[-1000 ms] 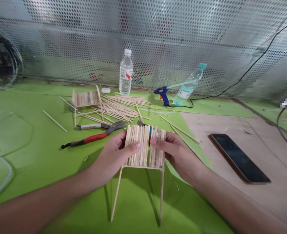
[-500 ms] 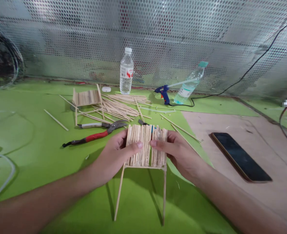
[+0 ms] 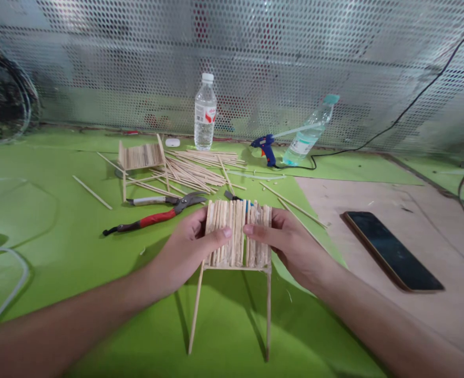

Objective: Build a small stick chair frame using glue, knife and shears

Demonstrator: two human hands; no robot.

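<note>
Between my hands is a small wooden stick chair (image 3: 224, 252), a slatted panel of thin sticks with two long legs reaching down toward me. Glue shines on some slats, and a narrow gap shows right of the middle. My left hand (image 3: 194, 239) grips the panel's left side, thumb on the slats. On the right side my right hand (image 3: 285, 239) grips it the same way, its thumb beside the gap. The fingers of both hands are partly hidden behind the panel. Just beyond it lies a dark-tipped tool with a blue part (image 3: 249, 206), mostly covered.
Pruning shears (image 3: 156, 216) with a red handle lie left. Behind them are a second stick model (image 3: 142, 157) and a pile of sticks (image 3: 194, 170). A water bottle (image 3: 205, 115), a blue glue gun (image 3: 266, 149) and a tilted bottle (image 3: 305, 139) stand farther back. A phone (image 3: 391, 251) lies right.
The chair and both hands keep nearly the same pose and grip. The view has shifted very slightly, and the legs' lower ends sit a little farther right and higher.
</note>
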